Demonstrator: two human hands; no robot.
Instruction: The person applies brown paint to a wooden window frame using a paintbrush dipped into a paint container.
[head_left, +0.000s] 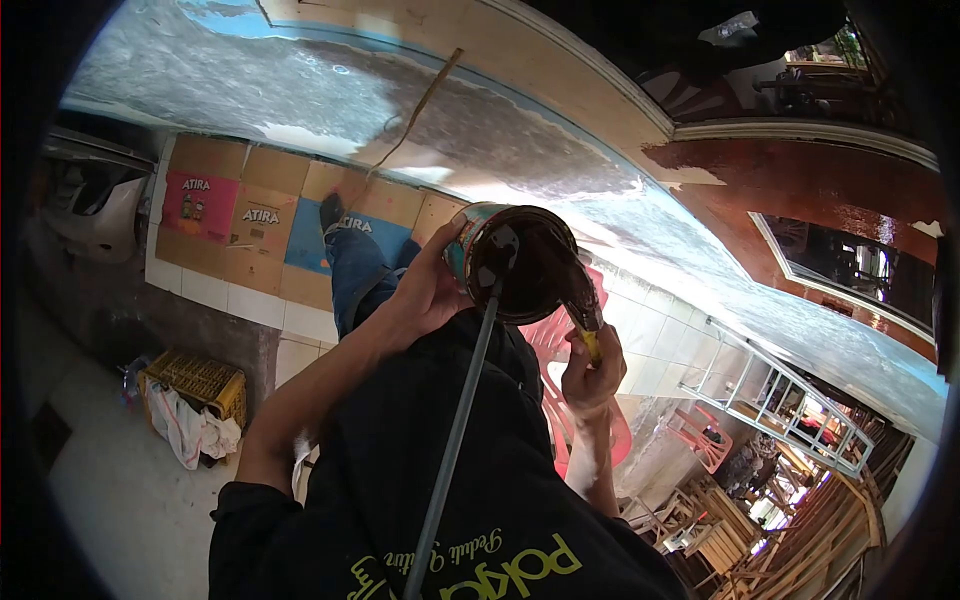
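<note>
My left hand (pixel 432 285) is wrapped round the side of a paint can (pixel 456 243), which is tilted so its dark brown inside faces me. In my right hand (pixel 593 375) is a paintbrush (pixel 590 335) by its yellow handle. Its bristles are coated in dark brown paint and lie against the can's right inner rim. A thin grey rod (pixel 459 425) runs from the can's mouth down across the front of my black shirt (pixel 420 490).
A pink plastic chair (pixel 555 350) is just beneath the can. Flattened cardboard (pixel 262 222) covers the tiles at left, near a yellow crate (pixel 205 375) with cloth. Brown-painted woodwork (pixel 790 185) is upper right; a white ladder (pixel 765 410) and stacked timber (pixel 820 530) are lower right.
</note>
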